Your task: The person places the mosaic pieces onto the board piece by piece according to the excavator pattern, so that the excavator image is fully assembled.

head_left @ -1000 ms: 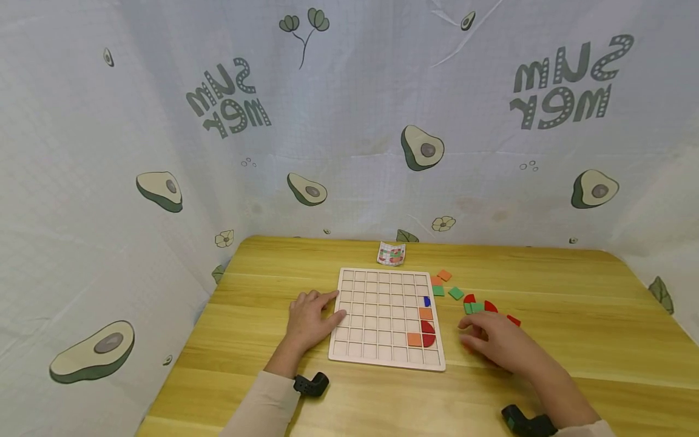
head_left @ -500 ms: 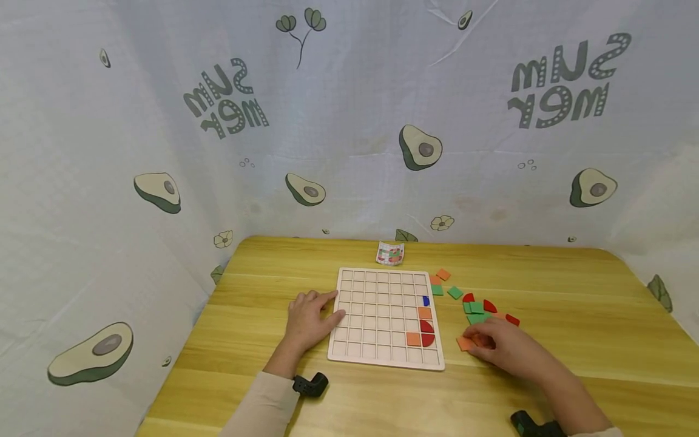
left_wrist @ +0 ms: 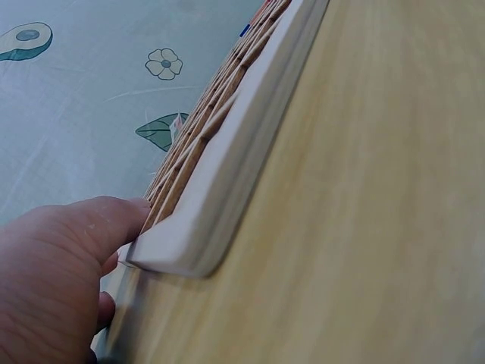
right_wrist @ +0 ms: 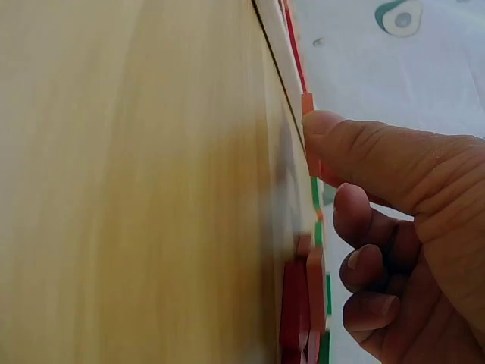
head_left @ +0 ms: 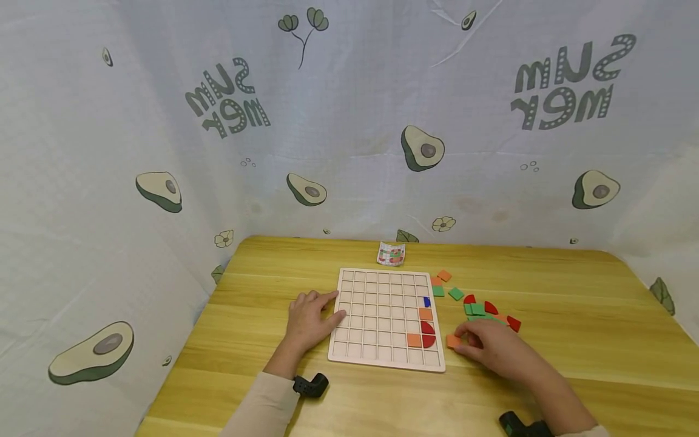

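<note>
In the head view, the right hand [head_left: 494,346] has a narrow grip: thumb and fingertips pinch an orange tile [head_left: 452,342] just right of the grid board [head_left: 371,320], apart from its rim. The tile is square, so no long axis stands out; it sticks out leftward from the fingertips, toward the board, broad face up. Whether it touches the bench [head_left: 404,403] I cannot tell.

The left hand [head_left: 310,318] lies relaxed at the board's left rim, index finger and thumb reaching right onto the edge. The board lies flat, roughly square, its sides running near to far. Toward its right side it carries a blue piece [head_left: 427,301], an orange square [head_left: 426,314], two red quarter pieces [head_left: 428,328] and another orange square [head_left: 414,340] to their left. A printed card [head_left: 391,254] stands beyond the far rim. Green, red and orange loose pieces [head_left: 477,309] lie to the right, partly behind the right hand.

In the left wrist view, the left thumb tip touches the board's rim near a rounded corner; one long edge runs away from the hand.

In the right wrist view, the thumb presses the held tile, seen edge-on as a thin strip. The other visible fingers curl in below it, and loose pieces lie beside them.
</note>
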### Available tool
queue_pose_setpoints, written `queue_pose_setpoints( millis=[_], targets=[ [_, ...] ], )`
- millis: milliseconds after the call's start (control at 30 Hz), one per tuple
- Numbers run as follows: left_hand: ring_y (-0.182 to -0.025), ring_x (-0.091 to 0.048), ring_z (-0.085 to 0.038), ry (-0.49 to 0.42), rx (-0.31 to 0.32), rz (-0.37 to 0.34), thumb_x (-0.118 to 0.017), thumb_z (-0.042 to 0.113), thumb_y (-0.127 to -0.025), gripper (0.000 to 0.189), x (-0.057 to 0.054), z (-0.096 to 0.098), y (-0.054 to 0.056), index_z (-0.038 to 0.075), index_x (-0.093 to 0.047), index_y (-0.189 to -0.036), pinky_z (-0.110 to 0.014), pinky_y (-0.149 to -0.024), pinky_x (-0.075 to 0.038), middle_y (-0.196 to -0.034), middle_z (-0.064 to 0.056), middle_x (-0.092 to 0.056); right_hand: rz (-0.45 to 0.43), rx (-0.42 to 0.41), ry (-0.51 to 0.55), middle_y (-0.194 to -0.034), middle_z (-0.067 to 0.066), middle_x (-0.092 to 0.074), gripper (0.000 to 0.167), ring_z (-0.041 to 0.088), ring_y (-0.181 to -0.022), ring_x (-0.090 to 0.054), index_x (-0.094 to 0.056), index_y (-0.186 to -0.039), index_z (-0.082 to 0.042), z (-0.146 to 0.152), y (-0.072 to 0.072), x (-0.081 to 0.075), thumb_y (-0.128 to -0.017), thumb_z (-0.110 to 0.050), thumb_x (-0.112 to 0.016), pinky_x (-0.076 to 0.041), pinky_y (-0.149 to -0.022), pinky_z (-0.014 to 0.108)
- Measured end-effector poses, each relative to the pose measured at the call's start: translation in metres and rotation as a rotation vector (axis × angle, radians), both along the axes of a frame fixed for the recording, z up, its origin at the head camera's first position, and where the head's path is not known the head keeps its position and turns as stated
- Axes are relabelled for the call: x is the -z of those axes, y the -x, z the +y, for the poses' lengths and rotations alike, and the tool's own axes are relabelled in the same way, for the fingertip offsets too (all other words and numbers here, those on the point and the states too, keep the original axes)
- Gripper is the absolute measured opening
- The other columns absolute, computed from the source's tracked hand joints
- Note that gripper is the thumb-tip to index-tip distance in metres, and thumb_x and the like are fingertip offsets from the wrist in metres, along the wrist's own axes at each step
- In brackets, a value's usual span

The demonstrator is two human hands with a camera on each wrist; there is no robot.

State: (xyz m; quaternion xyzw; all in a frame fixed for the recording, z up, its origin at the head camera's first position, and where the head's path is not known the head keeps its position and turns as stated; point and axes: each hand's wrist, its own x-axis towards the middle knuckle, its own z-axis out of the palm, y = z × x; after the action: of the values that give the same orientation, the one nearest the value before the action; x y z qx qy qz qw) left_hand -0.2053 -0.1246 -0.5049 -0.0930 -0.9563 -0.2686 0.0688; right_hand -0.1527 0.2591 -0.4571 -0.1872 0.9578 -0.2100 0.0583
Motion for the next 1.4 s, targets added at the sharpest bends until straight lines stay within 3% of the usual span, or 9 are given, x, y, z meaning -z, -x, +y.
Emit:
queue_pose_setpoints(
  millis=[467,800,1000,1400],
  targets=[
    [-0.085,-0.042,-0.014,0.007,-0.002,0.018,-0.070,0.052,-0.090,0.052,0.000,0.000,0.002,0.028,-0.068,-0.136,-0.035,-0.080,-0.030,-0.093,0.005,-0.060,-0.019,-0.038,0.012,-0.073,-0.011,-0.047,0.017,0.003,-0.070,-0.042,-0.072,-0.100,-0.020,-0.042,0.006,-0.012,-0.092,-0.034,-0.075,-0.035,-0.065,0.023],
    [-0.084,-0.041,-0.014,0.014,-0.001,0.014,-0.069,0.052,-0.090,0.052,0.000,0.000,0.002,0.027,-0.068,-0.136,-0.034,-0.080,-0.030,-0.091,0.005,-0.059,0.015,-0.072,-0.039,-0.071,-0.011,-0.049,0.013,0.006,-0.067,-0.043,-0.065,-0.093,-0.020,-0.063,0.021,-0.011,-0.092,-0.029,-0.076,-0.037,-0.062,0.022],
    [-0.084,-0.041,-0.014,0.017,-0.003,0.010,-0.069,0.052,-0.090,0.052,0.001,0.000,0.001,0.027,-0.068,-0.136,-0.034,-0.079,-0.029,-0.091,0.005,-0.058,-0.004,-0.036,-0.053,-0.074,-0.010,-0.052,0.016,0.010,-0.073,-0.046,-0.072,-0.103,-0.015,-0.071,0.027,-0.006,-0.092,-0.026,-0.076,-0.041,-0.066,0.025],
    [-0.084,-0.041,-0.014,0.022,-0.003,0.025,-0.069,0.052,-0.090,0.052,0.002,0.000,0.001,0.027,-0.068,-0.135,-0.033,-0.078,-0.029,-0.090,0.006,-0.058,-0.036,0.011,-0.046,-0.074,-0.007,-0.053,0.017,0.011,-0.071,-0.046,-0.073,-0.105,-0.013,-0.076,0.032,-0.002,-0.093,-0.025,-0.075,-0.041,-0.065,0.026]
  ],
)
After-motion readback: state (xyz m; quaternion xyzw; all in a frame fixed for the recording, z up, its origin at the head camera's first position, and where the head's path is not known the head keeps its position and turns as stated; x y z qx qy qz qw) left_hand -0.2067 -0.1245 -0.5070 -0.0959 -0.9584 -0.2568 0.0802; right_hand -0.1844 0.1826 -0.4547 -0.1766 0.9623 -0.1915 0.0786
